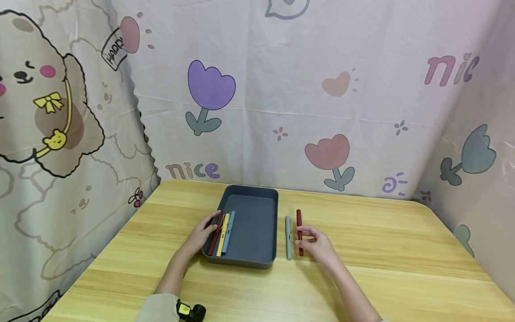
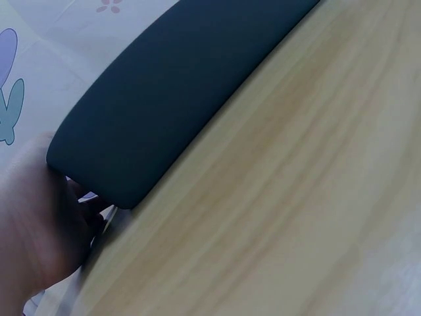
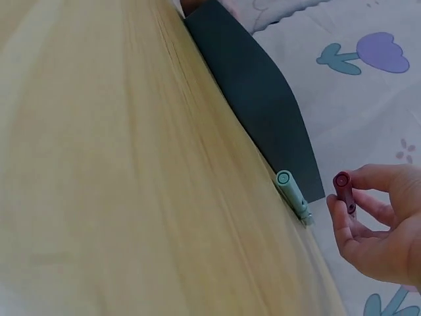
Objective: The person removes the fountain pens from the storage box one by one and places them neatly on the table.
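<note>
My right hand (image 1: 318,243) pinches a dark red pen (image 1: 299,219) between thumb and fingers. In the right wrist view, the end of that red pen (image 3: 343,187) points at the camera, raised above the wood. A light green pen (image 1: 288,239) lies just left of it, alongside the dark grey tray (image 1: 257,264). My left hand (image 1: 200,235) grips the tray's left wall; the left wrist view shows its fingers partly hidden behind the tray (image 2: 145,112). Inside the tray, at its left side, lie a dark red pen (image 1: 213,241), a yellow pen (image 1: 222,235) and a blue pen (image 1: 228,232), side by side.
The wooden table (image 1: 402,250) spreads out around the tray. A printed cloth (image 1: 273,89) hangs behind it and down both sides. A small black device (image 1: 191,311) is strapped at the left wrist, by a beige sleeve (image 1: 158,308).
</note>
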